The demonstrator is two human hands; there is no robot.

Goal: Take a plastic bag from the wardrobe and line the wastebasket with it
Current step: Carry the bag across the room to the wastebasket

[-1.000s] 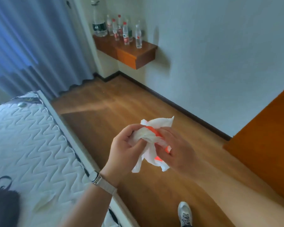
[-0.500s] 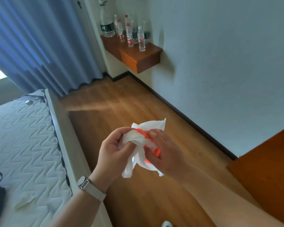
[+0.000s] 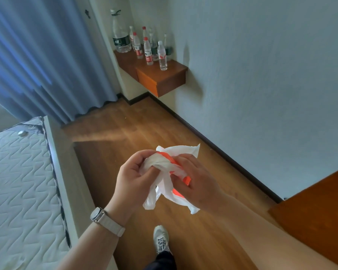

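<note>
A crumpled white plastic bag (image 3: 165, 184) with orange print is held in front of me over the wooden floor. My left hand (image 3: 134, 177) pinches its bunched upper part between thumb and fingers; a pale watch sits on that wrist. My right hand (image 3: 198, 182) grips the bag's right side, fingers curled round the plastic. Loose ends of the bag hang down below both hands. No wastebasket and no wardrobe interior show in this view.
A bare quilted mattress (image 3: 18, 182) lies at the left. A wooden wall shelf (image 3: 164, 76) with several water bottles (image 3: 147, 51) hangs at the far corner beside blue curtains (image 3: 37, 55). An orange-brown wooden panel (image 3: 316, 211) stands at the right. My shoe (image 3: 161, 240) is on the floor.
The view has turned left and moved forward along the floor, so the shelf sits nearer the middle. Both hands keep working the bag between them; my shoe has come back into view.
</note>
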